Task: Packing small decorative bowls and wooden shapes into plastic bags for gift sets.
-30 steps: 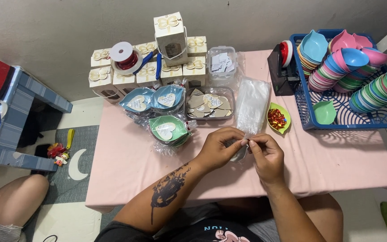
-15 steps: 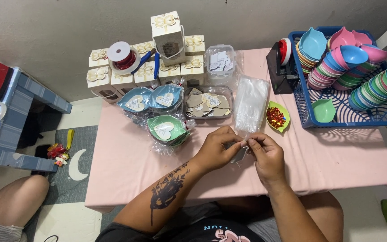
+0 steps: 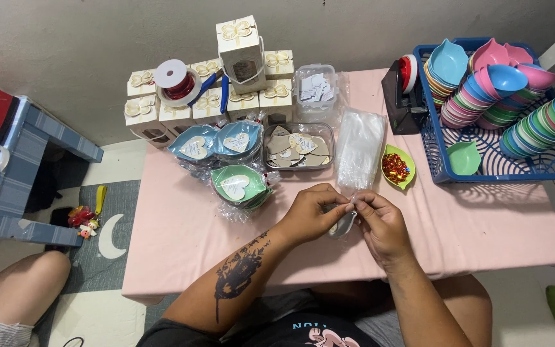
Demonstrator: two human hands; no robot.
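Far left, beside the worktop [image 3: 181,244] — a blue stool [image 3: 27,154] and another person's bare knee [image 3: 14,283]. On the pink cloth: wrapped leaf-shaped dishes with heart tags [image 3: 239,183], then a clear tray of heart tags [image 3: 300,148]. Left hand [image 3: 313,212] and right hand [image 3: 380,225] meet at the front middle of the worktop, each grip pinched on a small clear plastic bag [image 3: 343,223] held between them. Right of that — a stack of clear bags [image 3: 360,148], a green dish of red bits [image 3: 397,168], and a blue basket [image 3: 438,160] of stacked coloured dishes.
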